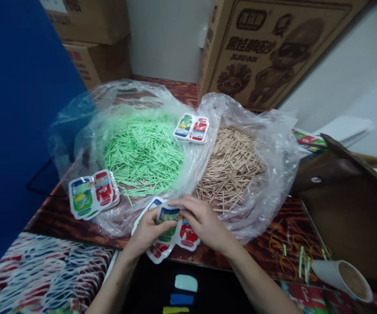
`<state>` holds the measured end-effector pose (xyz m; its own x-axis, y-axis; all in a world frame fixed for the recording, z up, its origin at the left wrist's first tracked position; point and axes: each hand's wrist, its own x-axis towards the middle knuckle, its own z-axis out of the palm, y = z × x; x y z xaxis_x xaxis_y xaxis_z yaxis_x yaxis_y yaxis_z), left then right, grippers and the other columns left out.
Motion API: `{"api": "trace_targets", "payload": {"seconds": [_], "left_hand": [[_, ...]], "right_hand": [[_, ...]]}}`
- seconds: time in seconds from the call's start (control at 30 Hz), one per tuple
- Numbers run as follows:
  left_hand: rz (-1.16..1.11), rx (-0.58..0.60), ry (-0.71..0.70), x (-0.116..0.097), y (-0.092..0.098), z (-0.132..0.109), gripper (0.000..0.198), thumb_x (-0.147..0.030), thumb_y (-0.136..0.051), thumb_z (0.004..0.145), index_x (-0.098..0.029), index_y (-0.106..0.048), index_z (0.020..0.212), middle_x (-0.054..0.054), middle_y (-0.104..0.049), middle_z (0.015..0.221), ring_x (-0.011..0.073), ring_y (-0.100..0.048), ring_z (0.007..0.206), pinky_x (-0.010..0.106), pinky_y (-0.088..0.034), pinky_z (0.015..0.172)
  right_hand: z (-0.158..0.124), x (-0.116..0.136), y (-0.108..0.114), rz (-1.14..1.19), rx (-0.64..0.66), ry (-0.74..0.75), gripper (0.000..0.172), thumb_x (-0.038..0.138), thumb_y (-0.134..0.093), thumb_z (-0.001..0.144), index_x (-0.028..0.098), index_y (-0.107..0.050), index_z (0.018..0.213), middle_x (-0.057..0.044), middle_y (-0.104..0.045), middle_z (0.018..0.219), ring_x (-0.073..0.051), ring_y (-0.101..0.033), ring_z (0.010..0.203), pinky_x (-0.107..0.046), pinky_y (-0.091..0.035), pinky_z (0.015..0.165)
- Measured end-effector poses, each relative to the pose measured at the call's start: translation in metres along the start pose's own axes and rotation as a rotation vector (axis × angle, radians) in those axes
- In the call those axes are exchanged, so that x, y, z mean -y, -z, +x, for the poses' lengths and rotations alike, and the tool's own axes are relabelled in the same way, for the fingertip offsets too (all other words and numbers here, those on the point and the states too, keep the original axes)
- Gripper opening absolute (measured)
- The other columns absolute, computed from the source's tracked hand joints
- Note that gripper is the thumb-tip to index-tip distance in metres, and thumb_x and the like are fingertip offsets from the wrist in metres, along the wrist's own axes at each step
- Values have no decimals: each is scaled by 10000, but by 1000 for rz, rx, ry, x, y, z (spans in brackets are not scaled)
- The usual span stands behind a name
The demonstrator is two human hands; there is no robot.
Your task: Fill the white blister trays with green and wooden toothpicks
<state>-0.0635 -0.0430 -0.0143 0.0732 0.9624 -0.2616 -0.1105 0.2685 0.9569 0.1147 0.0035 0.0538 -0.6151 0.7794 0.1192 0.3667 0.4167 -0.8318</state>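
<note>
At the table's front edge my left hand (151, 229) pinches a flat two-part blister pack (188, 235), printed with a green jar shape and a red one. My right hand (201, 218) has its fingers closed at the pack's upper edge, partly covering it. Beneath it, a second such pack (158, 253) lies at another angle, mostly hidden by my left hand. Just beyond my hands, a clear plastic bag (86, 148) lies spread around a heap of thin green sticks (145, 152). Another clear bag (276, 161) holds thin tan sticks (230, 165).
A small stack of packs (93, 194) lies at the left, and more packs (191, 127) rest between the bags. Cardboard boxes (273, 52) stand behind. At right are rubber bands (280, 246), a paper cup (341, 279) lying tipped, and an open carton (348, 209).
</note>
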Motion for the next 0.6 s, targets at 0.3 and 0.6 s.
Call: {"api": "trace_targets", "payload": {"seconds": [0.3,0.6], "left_hand": [[-101,83,147,10,-1,-6,296,-320,-796,631,-141,-677,836,12,-668,720,143,-587,621,234,-478,575],[-58,-21,56,1,-43,-10,232,-315,-743,679,-142,-694,826,9,-658,741,143,-558,663,255,-469,654]], "right_hand": [[-28,-7,-25,-160,-331,-74,239,263,-538,903,204,-497,675,-3,-533,676,-160,-500,660,-279,-345,614],[-32,-20,-36,-290,-596,13,345,319,-523,913,222,-431,595,-7,-454,588,-173,-433,613,-309,-305,591]]}}
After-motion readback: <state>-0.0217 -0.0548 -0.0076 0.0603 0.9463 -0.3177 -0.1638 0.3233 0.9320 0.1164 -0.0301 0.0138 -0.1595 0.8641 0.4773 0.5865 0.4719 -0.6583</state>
